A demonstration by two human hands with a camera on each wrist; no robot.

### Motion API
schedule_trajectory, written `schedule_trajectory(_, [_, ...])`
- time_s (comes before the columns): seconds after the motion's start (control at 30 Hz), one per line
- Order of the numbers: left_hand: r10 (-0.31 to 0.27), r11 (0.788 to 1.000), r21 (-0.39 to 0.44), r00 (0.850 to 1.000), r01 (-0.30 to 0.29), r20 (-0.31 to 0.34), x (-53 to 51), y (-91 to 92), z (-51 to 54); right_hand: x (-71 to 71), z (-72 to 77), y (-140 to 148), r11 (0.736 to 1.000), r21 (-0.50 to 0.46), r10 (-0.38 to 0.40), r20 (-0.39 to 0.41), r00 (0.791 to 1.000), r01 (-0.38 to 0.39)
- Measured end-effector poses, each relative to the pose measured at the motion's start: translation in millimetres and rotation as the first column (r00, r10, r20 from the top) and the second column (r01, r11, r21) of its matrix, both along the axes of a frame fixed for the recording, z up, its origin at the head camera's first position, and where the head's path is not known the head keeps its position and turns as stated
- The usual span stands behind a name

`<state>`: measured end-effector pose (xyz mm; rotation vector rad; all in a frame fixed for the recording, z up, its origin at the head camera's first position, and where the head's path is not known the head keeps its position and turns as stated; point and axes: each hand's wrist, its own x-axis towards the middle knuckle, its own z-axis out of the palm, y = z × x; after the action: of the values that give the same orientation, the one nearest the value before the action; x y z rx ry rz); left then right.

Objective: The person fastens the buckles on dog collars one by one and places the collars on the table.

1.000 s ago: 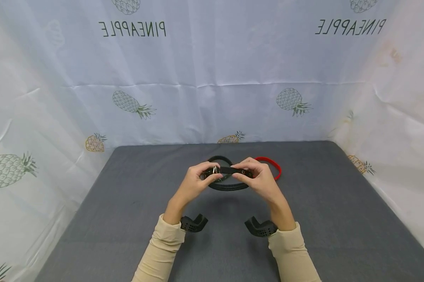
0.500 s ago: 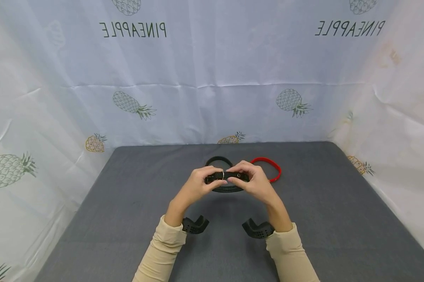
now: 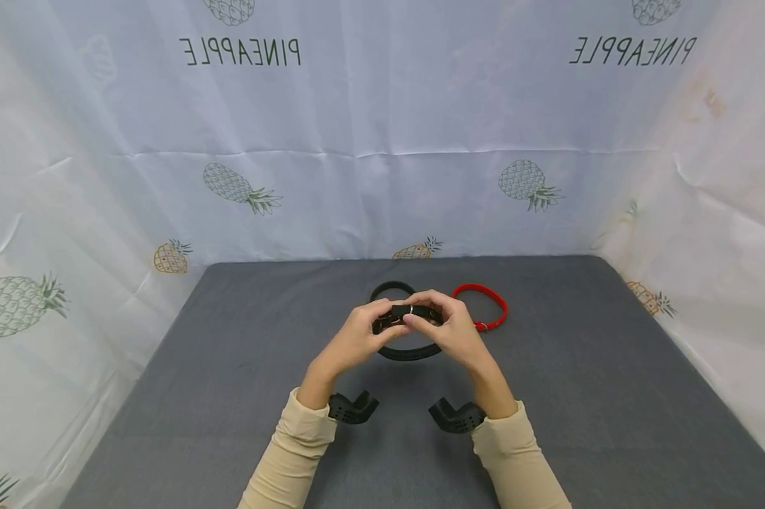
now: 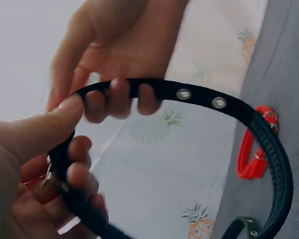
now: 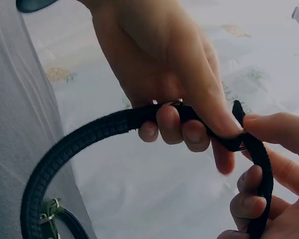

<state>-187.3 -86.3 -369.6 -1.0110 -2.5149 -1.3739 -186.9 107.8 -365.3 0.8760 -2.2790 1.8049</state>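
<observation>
A black pet collar (image 3: 411,354) with metal eyelets and a buckle is held up between both hands, its loop hanging below them. My left hand (image 3: 357,334) pinches the buckle end; my right hand (image 3: 455,334) grips the eyelet end (image 4: 183,93). The hands almost touch. In the right wrist view the strap's tip (image 5: 238,110) sticks up beside the buckle (image 5: 242,144), between the left thumb and a right finger. It seems threaded through the buckle frame; fingers partly hide this. Whether the buckle's pin sits in a hole I cannot tell.
Behind the hands a dark green collar (image 3: 392,285) lies on the grey tabletop (image 3: 242,339), partly hidden. To its right lies a red collar (image 3: 500,304) with metal fittings. White pineapple-print curtains (image 3: 382,106) enclose the table at the back and sides.
My right hand has moved left, closing the gap to the left hand. The strap's end has slid further left at the buckle, and the held loop hangs lower. More of the red collar shows.
</observation>
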Motion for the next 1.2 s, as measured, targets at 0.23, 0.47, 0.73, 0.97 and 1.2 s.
schedule_trajectory(0.23, [-0.004, 0.995, 0.096, 0.999, -0.001, 0.046, -0.4, -1.3, 2.7, -2.3, 1.4, 4.8, 0.998, -0.017, -0.053, 0.003, 0.999, 0.054])
schedule_trajectory(0.47, [0.0, 0.981, 0.196, 0.999, -0.006, 0.032, -0.9, -0.4, 2.1, -1.4, 3.6, 3.8, 0.997, -0.021, -0.069, 0.01, 0.998, 0.069])
schedule_trajectory(0.73, [0.024, 0.981, 0.194, 1.0, -0.02, -0.018, -1.5, 1.2, 2.1, 0.1, 5.0, 2.4, 0.998, 0.01, -0.065, 0.045, 0.997, 0.065])
schedule_trajectory(0.97, [0.031, 0.983, 0.184, 0.999, -0.027, -0.018, -0.8, 2.1, 2.4, -0.4, 4.0, 0.8, 0.997, 0.053, -0.066, 0.034, 0.997, 0.064])
schedule_trajectory(1.2, [0.037, 0.983, 0.18, 0.999, -0.036, -0.001, -2.3, 3.0, 1.0, -0.3, 2.2, -1.8, 0.997, 0.058, -0.06, 0.021, 0.998, 0.059])
